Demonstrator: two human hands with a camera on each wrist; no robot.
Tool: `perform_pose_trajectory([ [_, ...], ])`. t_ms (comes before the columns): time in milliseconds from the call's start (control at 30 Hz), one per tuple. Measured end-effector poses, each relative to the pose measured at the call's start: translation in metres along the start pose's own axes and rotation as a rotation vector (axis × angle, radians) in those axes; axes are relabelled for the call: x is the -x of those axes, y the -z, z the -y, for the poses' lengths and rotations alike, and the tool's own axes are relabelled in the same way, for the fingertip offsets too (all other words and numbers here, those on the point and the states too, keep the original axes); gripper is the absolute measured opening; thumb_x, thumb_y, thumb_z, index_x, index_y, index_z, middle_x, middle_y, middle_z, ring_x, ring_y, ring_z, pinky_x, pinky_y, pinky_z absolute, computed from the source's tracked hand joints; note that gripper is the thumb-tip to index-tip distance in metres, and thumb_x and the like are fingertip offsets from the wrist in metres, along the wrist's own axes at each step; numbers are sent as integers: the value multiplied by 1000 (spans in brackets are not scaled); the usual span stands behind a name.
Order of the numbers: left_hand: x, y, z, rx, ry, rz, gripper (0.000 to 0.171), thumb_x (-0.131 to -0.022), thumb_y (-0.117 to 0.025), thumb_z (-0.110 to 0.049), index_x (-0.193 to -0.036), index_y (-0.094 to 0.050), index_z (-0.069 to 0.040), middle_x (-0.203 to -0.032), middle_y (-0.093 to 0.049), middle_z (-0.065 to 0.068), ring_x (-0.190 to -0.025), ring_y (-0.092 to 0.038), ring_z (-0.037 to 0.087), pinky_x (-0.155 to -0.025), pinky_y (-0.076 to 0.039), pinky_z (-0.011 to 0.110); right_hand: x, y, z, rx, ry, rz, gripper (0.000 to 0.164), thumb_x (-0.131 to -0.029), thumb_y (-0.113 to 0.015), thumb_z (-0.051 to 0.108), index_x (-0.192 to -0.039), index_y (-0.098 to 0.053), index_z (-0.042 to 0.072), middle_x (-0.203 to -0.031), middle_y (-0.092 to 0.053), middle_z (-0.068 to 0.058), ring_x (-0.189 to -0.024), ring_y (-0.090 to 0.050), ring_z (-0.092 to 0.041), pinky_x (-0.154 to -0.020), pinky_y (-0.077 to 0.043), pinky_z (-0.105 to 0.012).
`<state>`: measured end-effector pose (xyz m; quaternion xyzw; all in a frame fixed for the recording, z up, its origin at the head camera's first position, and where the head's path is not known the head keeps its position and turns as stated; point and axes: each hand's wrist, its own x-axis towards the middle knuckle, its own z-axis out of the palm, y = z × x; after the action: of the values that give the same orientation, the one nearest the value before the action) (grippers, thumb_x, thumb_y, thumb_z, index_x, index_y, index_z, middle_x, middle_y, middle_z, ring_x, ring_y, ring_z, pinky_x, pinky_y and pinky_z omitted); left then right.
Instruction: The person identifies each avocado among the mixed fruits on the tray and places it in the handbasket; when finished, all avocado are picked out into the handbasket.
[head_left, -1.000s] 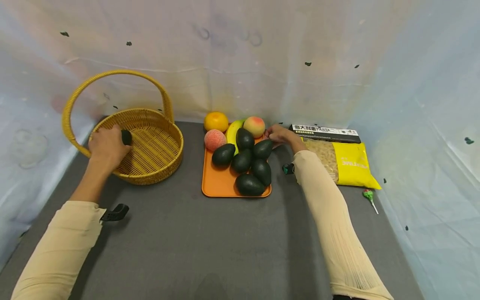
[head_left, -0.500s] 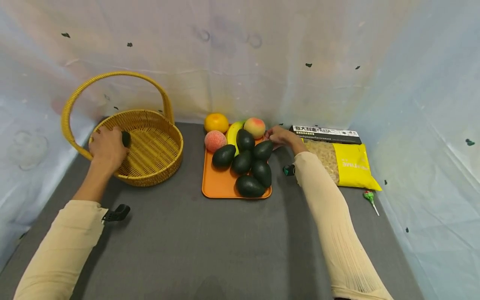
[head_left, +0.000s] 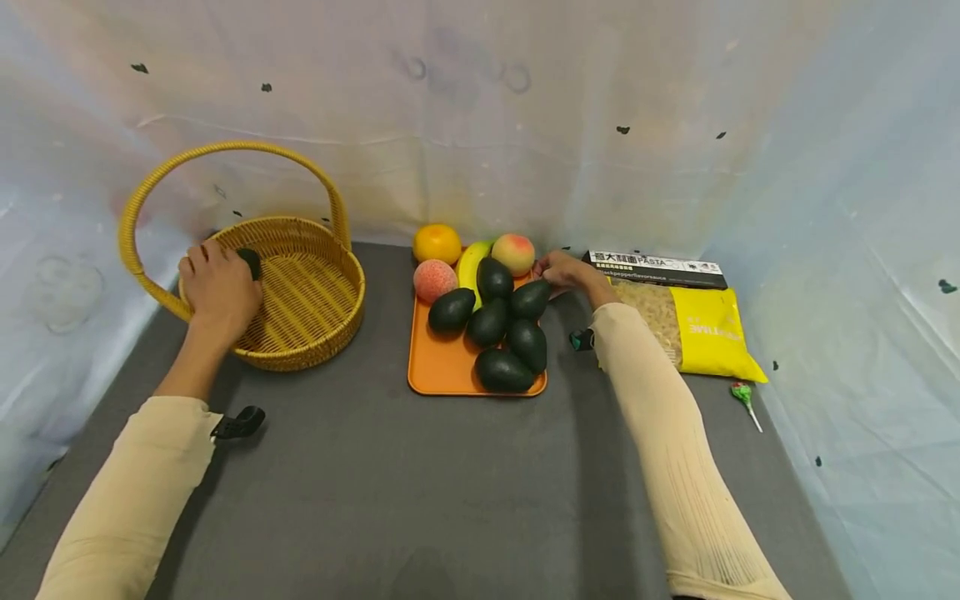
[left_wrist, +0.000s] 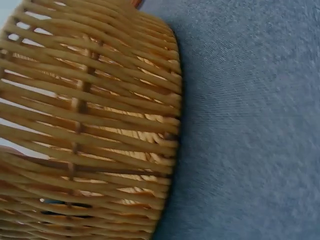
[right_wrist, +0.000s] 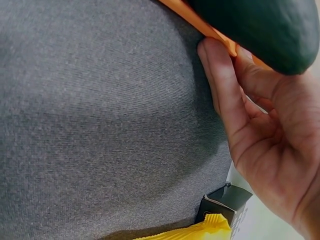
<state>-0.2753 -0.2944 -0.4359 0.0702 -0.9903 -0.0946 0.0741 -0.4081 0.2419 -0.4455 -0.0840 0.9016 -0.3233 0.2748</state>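
In the head view my left hand is inside the left part of the round wicker basket. It holds a dark green avocado, partly hidden behind the hand. The left wrist view shows the basket's woven wall and a dark green patch through its gaps, but no fingers. My right hand pinches the edge of the orange tray between thumb and fingers, just below an avocado. Several avocados, a banana, an orange and two peaches crowd that tray.
Right of the tray are a yellow pasta bag, a black pasta box and a green lollipop. The basket's tall handle arches over my left hand. Pale sheeting bounds the grey tabletop.
My left hand turns a little in the basket, and its avocado shifts slightly up and left in the head view. The right hand stays at the tray's edge.
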Motion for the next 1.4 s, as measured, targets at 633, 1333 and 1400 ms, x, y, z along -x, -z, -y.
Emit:
perform_pose_trajectory([
  [633, 87, 9, -90, 300, -591, 121, 14, -101, -67, -8, -108, -71, 3, -70, -61, 5, -56, -44, 9, -55, -35, 25, -1, -1, -2, 33, 11, -17, 17, -101, -49, 1, -106, -66, 1, -105, -59, -13, -83, -65, -20, -78, -63, -34],
  [1333, 74, 3, -125, 305, -534, 182, 23, -104, -65, -16, -116, -71, 2, -82, -68, 15, -63, -55, 19, -64, -47, 37, -1, -1, 3, -2, -22, 18, 12, -105, -55, 11, -101, -62, 3, -103, -56, -11, -79, -67, -18, -83, -64, -38],
  [1400, 77, 6, -131, 286, -510, 172, 28, -103, -67, -19, -120, -69, 4, -92, -68, 19, -73, -62, 27, -69, -52, 43, -1, -1, 4, -2, -22, 15, 11, -105, -54, 9, -103, -63, 2, -105, -56, -12, -80, -67, -18, -83, -64, -39],
])
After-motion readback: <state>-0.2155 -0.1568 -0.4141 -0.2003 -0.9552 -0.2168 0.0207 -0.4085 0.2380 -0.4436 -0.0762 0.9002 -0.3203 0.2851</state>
